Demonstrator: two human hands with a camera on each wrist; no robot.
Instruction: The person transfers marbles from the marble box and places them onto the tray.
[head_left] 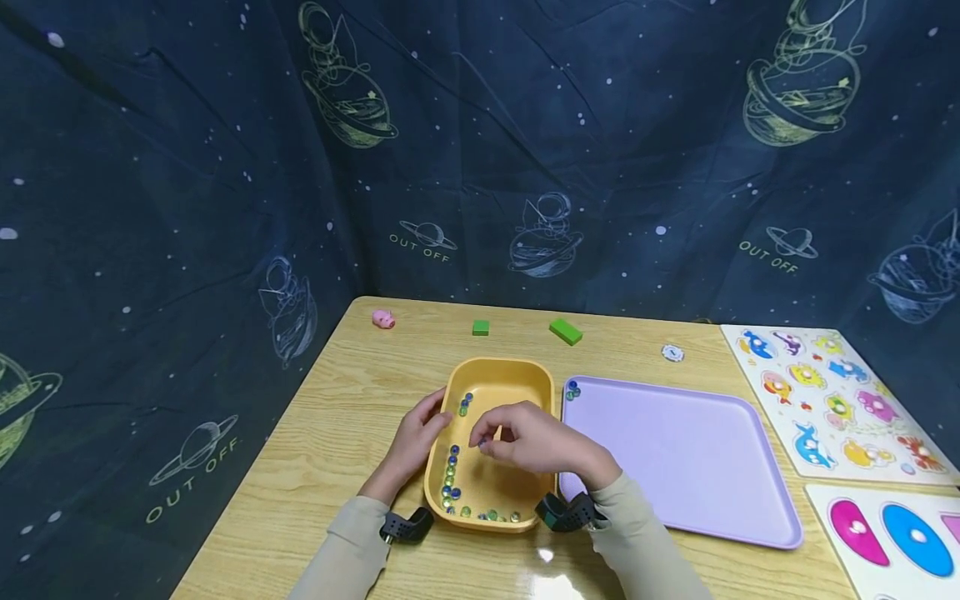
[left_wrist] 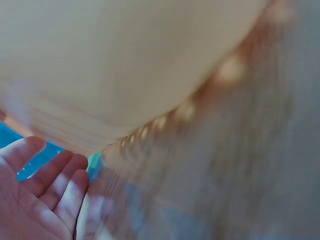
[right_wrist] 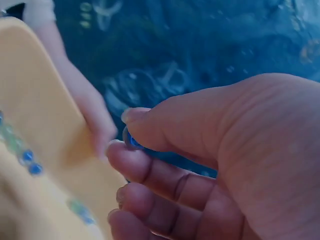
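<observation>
The right hand (head_left: 525, 437) pinches 1 blue marble (right_wrist: 133, 142) between its fingers, the yellow tray (head_left: 517, 385) below them; the left hand (head_left: 415, 435) touches the tray, fingers extended.

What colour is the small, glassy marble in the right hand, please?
The small, glassy marble looks blue; the right wrist view shows it best.

Under the right fingers (head_left: 489, 419) lies the bin (head_left: 517, 385), marbles (head_left: 451, 471) inside to their left; rightward, the tray (head_left: 675, 458); beyond them, blocks (head_left: 566, 332) on the counter (head_left: 322, 450).
</observation>
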